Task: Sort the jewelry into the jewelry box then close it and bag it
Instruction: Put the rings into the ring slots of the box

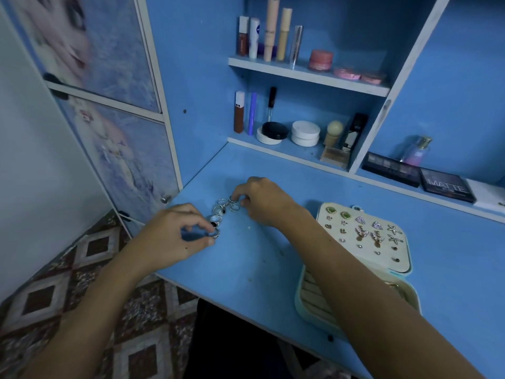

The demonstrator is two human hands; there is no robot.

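- Blue laminate covers the desk (273,255), on which a small cluster of silver rings (220,212) is laid near the left edge.
- One ring at the near end of the cluster is pinched between the thumb and forefinger of the left hand (175,233), the other fingers being curled loosely.
- A ring at the far end of the cluster is gripped by the curled fingertips of the right hand (259,201), whose forearm is stretched across the front of the jewelry box (306,294).
- The pale jewelry box is seen lying open on the desk to the right of the rings, well apart from them; its lower tray, with ribbed ring slots, is partly hidden by the right forearm.
- The cream earring panel (363,233) of the box is turned upward, and pairs of earrings are pinned on it in rows: green stones, striped fans, butterflies, star flowers and small studs.
- Cosmetics are ranged on two shelves (306,75) behind the desk: tubes and sticks standing upright, pink jars, white round pots and a black compact.
- Two dark eyeshadow palettes (418,176) are laid flat at the back right of the desk, with a small perfume bottle (418,150) standing behind them.
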